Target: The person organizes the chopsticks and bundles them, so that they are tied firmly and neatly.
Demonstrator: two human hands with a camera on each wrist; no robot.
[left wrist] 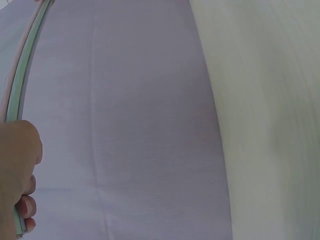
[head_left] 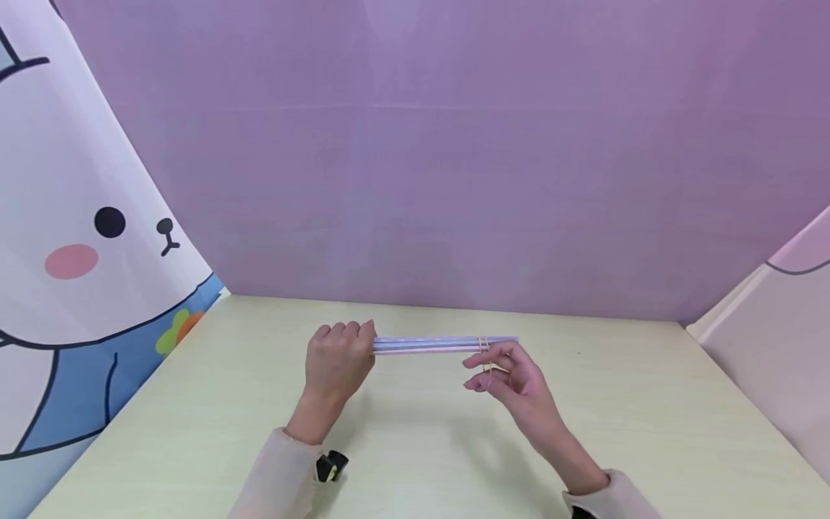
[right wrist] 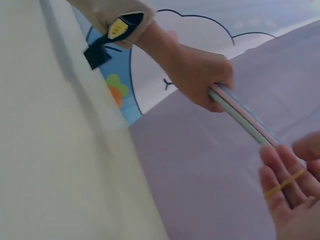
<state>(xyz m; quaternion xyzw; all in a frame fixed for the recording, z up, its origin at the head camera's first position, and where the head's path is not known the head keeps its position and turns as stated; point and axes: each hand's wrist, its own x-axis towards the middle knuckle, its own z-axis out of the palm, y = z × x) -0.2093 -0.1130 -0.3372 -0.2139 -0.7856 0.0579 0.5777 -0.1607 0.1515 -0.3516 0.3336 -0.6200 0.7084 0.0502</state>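
My left hand [head_left: 338, 360] grips a bundle of thin pastel drinking straws [head_left: 421, 345] at its left end, fist wrapped round it. In the head view the bundle lies level above the table, its right end past my right hand [head_left: 521, 378]. A yellow rubber band [right wrist: 286, 183] stretches across several fingers of the right hand in the right wrist view. Strands of it also cross the straws near their right end in the head view. The right fingers are spread and lightly bent, close under the bundle. Pink, green and blue straws show in the right wrist view.
A pale table [head_left: 415, 447] lies beneath both hands. A purple backdrop [head_left: 441, 158] rises along its far edge, with a cartoon-printed cloth [head_left: 71, 166] on the left and a pale cloth [head_left: 778, 346] on the right. Both wrists wear black straps.
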